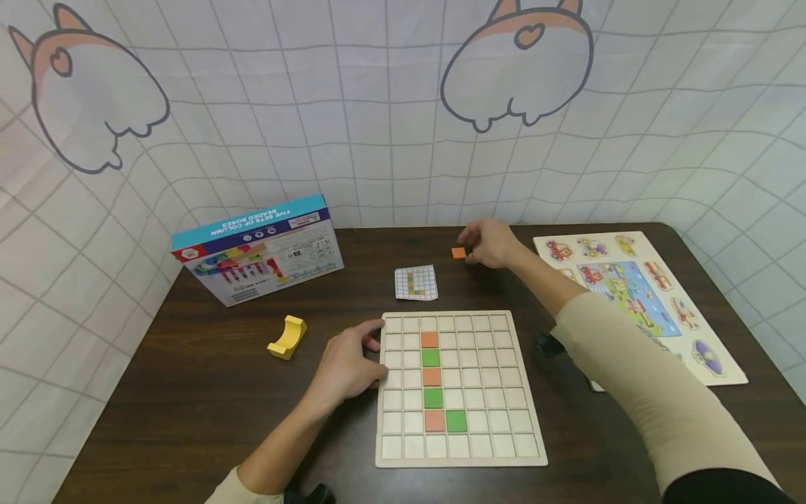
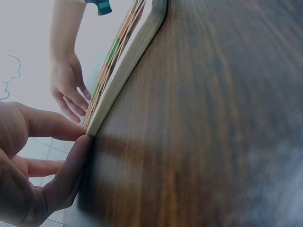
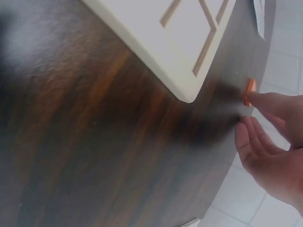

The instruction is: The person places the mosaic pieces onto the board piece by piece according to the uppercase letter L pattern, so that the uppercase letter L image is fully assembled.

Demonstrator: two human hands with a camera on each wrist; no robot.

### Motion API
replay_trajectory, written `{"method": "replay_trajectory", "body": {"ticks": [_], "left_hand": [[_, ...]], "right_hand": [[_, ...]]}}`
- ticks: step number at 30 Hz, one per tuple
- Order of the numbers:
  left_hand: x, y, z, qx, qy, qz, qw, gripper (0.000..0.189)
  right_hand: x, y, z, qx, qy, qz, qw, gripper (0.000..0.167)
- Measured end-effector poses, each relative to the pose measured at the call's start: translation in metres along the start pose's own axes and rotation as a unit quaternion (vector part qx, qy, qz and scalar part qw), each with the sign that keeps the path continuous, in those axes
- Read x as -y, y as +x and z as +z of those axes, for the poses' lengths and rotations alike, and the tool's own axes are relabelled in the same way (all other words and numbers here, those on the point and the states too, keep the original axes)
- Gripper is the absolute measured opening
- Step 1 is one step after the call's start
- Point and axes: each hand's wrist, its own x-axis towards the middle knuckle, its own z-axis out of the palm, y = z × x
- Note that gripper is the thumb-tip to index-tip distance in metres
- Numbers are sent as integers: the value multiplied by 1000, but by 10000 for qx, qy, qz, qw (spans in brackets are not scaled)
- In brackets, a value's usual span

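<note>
A wooden grid board (image 1: 462,463) lies flat, with orange tiles (image 1: 431,376) and green tiles (image 1: 456,421) set in some of its squares. My left hand (image 1: 346,364) rests at the board's left side, index finger and thumb spread along the edge; the left wrist view shows their tips against the rim (image 2: 116,87). At the back, my right hand (image 1: 491,243) reaches to a loose orange tile (image 1: 458,253) on the table. One fingertip touches that tile (image 3: 250,91) in the right wrist view, while the other fingers stay apart from it.
A small pattern card (image 1: 416,283) lies behind the board. Further left are a yellow curved block (image 1: 287,337) and a toy box (image 1: 271,255). On the right, a picture puzzle board (image 1: 642,301) lies partly beneath my right forearm. A tiled-print curtain (image 1: 378,126) borders the table.
</note>
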Motion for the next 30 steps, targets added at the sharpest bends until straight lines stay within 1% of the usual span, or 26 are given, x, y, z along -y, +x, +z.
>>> {"method": "replay_trajectory", "body": {"ticks": [5,9,24,30], "left_hand": [[0,0,0,-15,9,14,10000,80],[0,0,0,-4,1,30,10000,79],[0,-1,-1,-13,-21,-1,10000,79],[-1,-1,0,-1,-30,-2,10000,80]], "right_hand": [[1,4,0,175,72,92,9998,38],[3,7,1,265,92,67,9996,38],[3,14,5,181,-68,-175,9997,29],[5,13,6,248,-67,-101,9996,27]]}}
